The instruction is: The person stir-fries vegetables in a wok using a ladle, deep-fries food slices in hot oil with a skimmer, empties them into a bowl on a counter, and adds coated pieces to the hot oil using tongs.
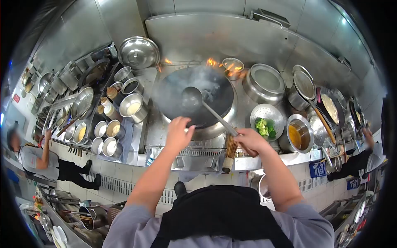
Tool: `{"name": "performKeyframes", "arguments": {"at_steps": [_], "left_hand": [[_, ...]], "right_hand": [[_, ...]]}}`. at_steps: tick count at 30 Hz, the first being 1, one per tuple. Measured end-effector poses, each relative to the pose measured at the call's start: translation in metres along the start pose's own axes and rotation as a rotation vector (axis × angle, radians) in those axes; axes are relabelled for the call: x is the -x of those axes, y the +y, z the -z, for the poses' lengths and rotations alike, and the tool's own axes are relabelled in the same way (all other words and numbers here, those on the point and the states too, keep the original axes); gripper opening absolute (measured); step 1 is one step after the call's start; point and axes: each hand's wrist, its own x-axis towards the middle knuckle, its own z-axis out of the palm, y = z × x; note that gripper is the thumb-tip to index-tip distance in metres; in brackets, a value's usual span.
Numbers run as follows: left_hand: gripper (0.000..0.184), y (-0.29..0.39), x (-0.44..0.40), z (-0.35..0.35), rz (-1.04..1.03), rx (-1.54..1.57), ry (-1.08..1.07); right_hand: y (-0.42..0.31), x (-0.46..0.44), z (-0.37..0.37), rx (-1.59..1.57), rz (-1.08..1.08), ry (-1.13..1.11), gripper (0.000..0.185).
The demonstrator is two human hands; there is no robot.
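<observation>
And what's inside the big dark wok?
Pale haze hangs in the wok. The ladle is in or just over it and covers part of the bottom, so what's under there can't be seen.

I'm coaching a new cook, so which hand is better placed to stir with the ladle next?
Probably the right hand: it already holds the ladle, whose head is over the wok. The left hand is by the wok's near edge; whether it touches is unclear.
</observation>
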Motion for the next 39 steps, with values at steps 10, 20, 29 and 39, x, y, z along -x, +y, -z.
{"name": "performKeyframes", "arguments": {"at_steps": [10,20,29,39], "left_hand": [[0.042,-0.098,0.162,0.017,0.51,-0.363,-0.201],[0.038,-0.128,0.161,0.015,0.48,-0.413,-0.449],[0.04,-0.149,0.164,0.039,1.196,1.156,-0.165],[0.044,-0.061,0.147,0.064,1.23,1.909,-0.01]], "right_hand": [[-0.005,-0.018,-0.02,-0.081,-0.044,0.005,0.018],[0.009,-0.051,-0.053,0.153,0.094,0.298,0.022],[-0.053,-0.017,-0.035,0.119,-0.13,0.259,0.016],[-0.036,-0.005,-0.015,0.242,-0.093,0.197,0.017]]}}
